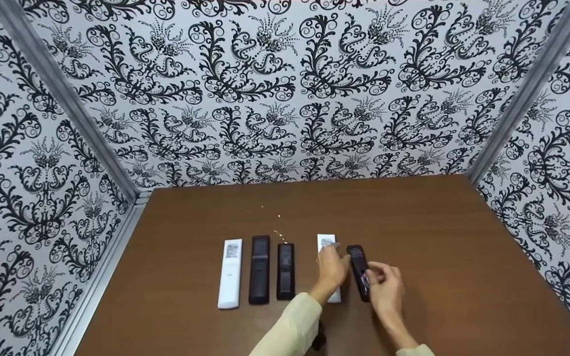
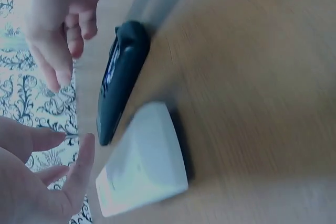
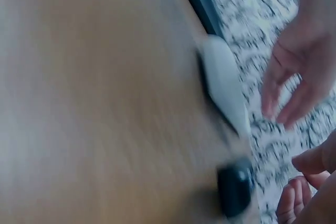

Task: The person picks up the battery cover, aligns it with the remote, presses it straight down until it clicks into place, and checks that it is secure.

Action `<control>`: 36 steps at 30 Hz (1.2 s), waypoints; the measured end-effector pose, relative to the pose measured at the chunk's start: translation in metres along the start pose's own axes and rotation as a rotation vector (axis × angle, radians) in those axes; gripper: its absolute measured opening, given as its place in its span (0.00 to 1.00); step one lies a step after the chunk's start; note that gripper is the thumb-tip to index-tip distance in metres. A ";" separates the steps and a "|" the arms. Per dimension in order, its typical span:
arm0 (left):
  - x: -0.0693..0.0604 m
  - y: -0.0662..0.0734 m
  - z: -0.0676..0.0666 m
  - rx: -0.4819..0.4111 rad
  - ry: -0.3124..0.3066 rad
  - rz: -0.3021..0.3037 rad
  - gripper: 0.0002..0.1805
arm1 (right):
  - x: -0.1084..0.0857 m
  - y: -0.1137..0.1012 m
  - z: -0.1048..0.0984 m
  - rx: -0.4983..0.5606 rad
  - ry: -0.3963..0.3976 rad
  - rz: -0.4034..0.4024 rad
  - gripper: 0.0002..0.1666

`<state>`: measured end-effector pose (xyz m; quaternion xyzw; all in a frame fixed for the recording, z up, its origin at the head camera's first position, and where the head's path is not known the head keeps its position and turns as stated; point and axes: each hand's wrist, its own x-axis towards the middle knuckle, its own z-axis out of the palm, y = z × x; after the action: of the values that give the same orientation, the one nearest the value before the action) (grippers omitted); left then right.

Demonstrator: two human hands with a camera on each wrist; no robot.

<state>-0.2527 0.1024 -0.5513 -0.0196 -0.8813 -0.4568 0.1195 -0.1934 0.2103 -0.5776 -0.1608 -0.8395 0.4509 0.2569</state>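
Note:
Over the right-hand white remote control (image 1: pixel 334 296), my left hand (image 1: pixel 331 267) hovers with its fingers apart; nothing shows in its grasp. My right hand (image 1: pixel 386 289) is beside the rightmost black remote control (image 1: pixel 357 259), thumb and fingers bent towards its right edge. In the left wrist view a gap separates the right hand (image 2: pixel 58 30) from that black remote (image 2: pixel 126 72). A shiny purplish patch shows in the remote's lower half; its detail is too small to tell. The right wrist view is blurred, with the black remote's end (image 3: pixel 234 188) near the bottom.
To the left lie another white remote (image 1: pixel 229 274) and two black remotes, one longer (image 1: pixel 260 272) and one shorter (image 1: pixel 285 272). They rest on a brown wooden table (image 1: pixel 191 212) between patterned walls (image 1: pixel 275 99). A dark object (image 1: pixel 319 338) is partly hidden by the left sleeve.

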 end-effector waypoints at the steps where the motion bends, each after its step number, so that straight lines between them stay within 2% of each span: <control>1: -0.001 0.003 0.002 0.008 -0.015 -0.005 0.16 | 0.004 0.003 -0.006 -0.004 -0.011 0.030 0.09; 3: -0.003 0.008 0.005 0.038 -0.040 -0.018 0.17 | 0.011 0.010 -0.017 -0.012 -0.041 0.096 0.10; 7: -0.010 0.019 0.013 0.110 -0.085 -0.069 0.20 | 0.020 0.024 -0.033 -0.026 -0.152 0.211 0.15; 12: -0.019 0.032 0.029 0.123 -0.158 -0.160 0.30 | 0.024 0.038 -0.039 -0.050 -0.250 0.261 0.18; 15: -0.025 0.037 0.040 0.143 -0.190 -0.202 0.40 | 0.024 0.043 -0.038 -0.062 -0.275 0.254 0.18; 18: -0.029 0.038 0.048 0.196 -0.193 -0.217 0.46 | 0.024 0.046 -0.037 -0.073 -0.293 0.239 0.16; 21: -0.031 0.040 0.056 0.211 -0.157 -0.230 0.45 | 0.024 0.048 -0.039 -0.083 -0.318 0.230 0.16; 24: -0.031 0.039 0.061 0.159 -0.133 -0.264 0.43 | 0.025 0.050 -0.041 -0.095 -0.346 0.215 0.17; 26: -0.030 0.037 0.063 0.114 -0.126 -0.286 0.42 | 0.026 0.051 -0.042 -0.103 -0.359 0.196 0.17; 30: -0.028 0.033 0.063 0.050 -0.153 -0.332 0.43 | 0.027 0.051 -0.045 -0.125 -0.372 0.160 0.15; 36: -0.026 0.031 0.058 0.073 -0.191 -0.340 0.47 | 0.028 0.052 -0.047 -0.141 -0.383 0.140 0.09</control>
<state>-0.2346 0.1697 -0.5648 0.0905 -0.8953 -0.4340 -0.0429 -0.1875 0.2843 -0.5919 -0.1478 -0.8892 0.4302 0.0490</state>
